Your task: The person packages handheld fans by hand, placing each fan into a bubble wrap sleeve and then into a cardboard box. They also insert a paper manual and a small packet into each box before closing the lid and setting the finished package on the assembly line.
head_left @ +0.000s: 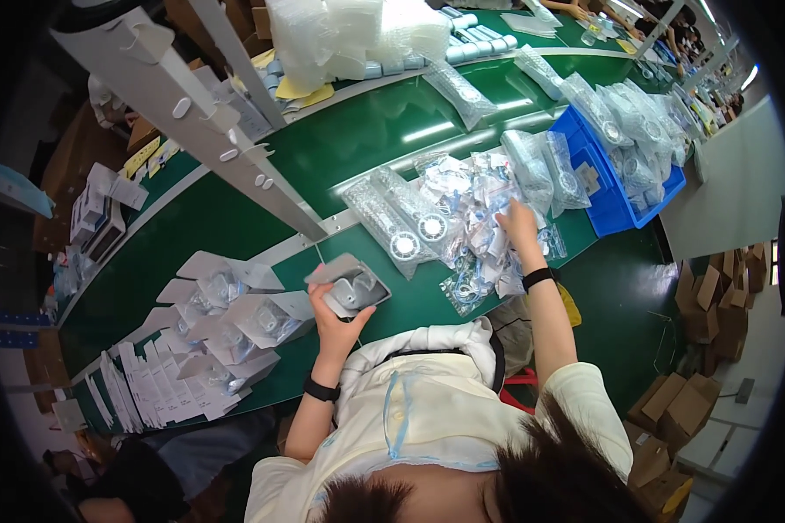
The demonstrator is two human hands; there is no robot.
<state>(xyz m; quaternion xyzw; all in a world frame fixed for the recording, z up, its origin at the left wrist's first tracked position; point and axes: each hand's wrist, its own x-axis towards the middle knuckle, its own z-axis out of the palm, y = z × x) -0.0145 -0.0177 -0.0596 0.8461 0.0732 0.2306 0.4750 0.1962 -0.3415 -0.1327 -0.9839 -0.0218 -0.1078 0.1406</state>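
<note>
green counter (418,301) spans the room's near side. the left hand (333,321) has its fingers part-open, clasped round an open white box (336,267) with grey contents (354,292), left of a packet pile (484,205). the right hand (520,225) rests bent fingers on that pile; i cannot tell if they grip anything. lifting one packet free, box held steady and open, would probably serve best.
</note>
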